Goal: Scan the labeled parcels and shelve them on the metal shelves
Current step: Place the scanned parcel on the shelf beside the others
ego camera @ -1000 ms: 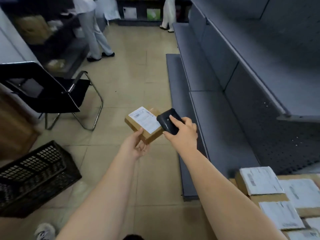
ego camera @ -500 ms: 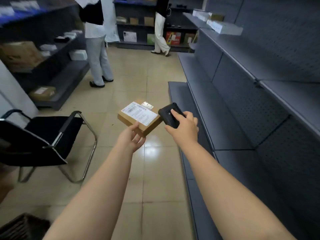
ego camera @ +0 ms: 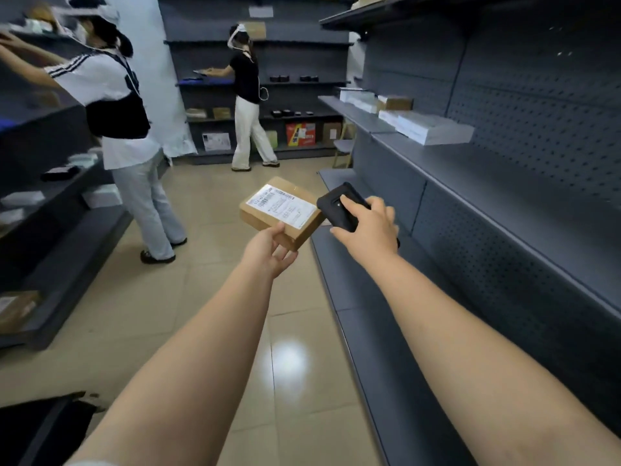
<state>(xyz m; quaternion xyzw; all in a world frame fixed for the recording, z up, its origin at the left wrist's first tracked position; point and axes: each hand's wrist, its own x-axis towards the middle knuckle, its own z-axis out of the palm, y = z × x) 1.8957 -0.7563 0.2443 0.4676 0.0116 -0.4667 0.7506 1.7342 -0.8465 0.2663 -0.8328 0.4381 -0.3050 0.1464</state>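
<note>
Beside grey shelves (ego camera: 470,196), left hand (ego camera: 268,252) grips parcel (ego camera: 280,211); right hand (ego camera: 368,232) apparently clasps scanner (ego camera: 336,210).

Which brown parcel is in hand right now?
The labeled brown parcel, gripped by the left hand beside the scanner; the other brown boxes sit on shelves.

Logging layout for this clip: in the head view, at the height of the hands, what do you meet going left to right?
Person in the white top → left hand gripping the brown labeled parcel → black scanner held by the right hand → grey metal shelves.
</note>
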